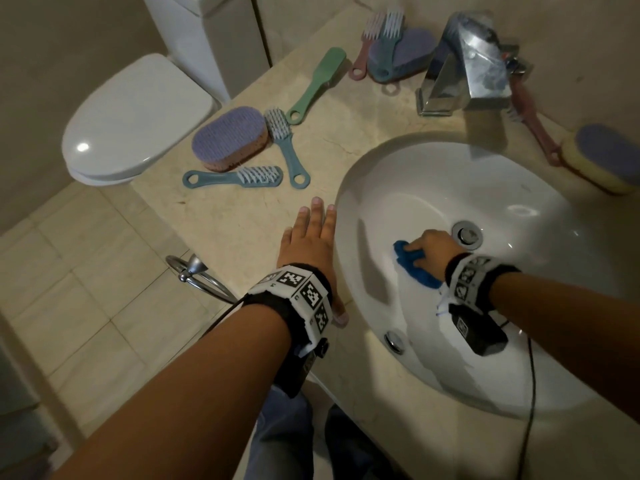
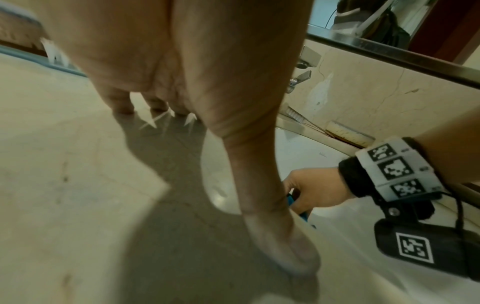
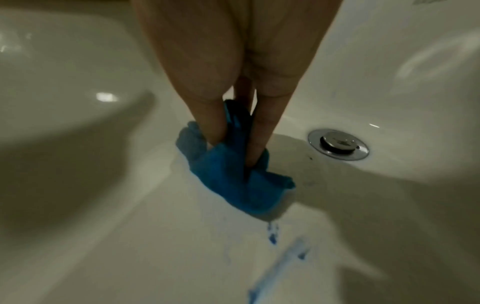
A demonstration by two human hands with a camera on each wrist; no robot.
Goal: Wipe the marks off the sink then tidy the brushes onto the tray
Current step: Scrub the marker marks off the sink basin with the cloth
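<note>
My right hand (image 1: 431, 249) grips a crumpled blue cloth (image 1: 415, 266) (image 3: 233, 170) and presses it on the inside of the white sink (image 1: 485, 174), just left of the drain (image 1: 467, 233) (image 3: 337, 147). Blue smeared marks (image 3: 280, 267) lie on the sink wall near the cloth. My left hand (image 1: 311, 244) rests flat with straight fingers on the beige counter (image 1: 225, 230) at the sink's left rim. Several brushes lie on the counter: two teal ones (image 1: 235, 178) (image 1: 287, 147), a purple scrub block (image 1: 230, 136), a green one (image 1: 317, 84), and a pile (image 1: 388, 46) beside the tap.
A chrome tap (image 1: 464, 64) stands behind the sink. A pink brush (image 1: 533, 123) and a yellow scrub block (image 1: 602, 157) lie at the right. A closed toilet (image 1: 135, 119) stands left of the counter, with a towel ring (image 1: 197, 275) on its front.
</note>
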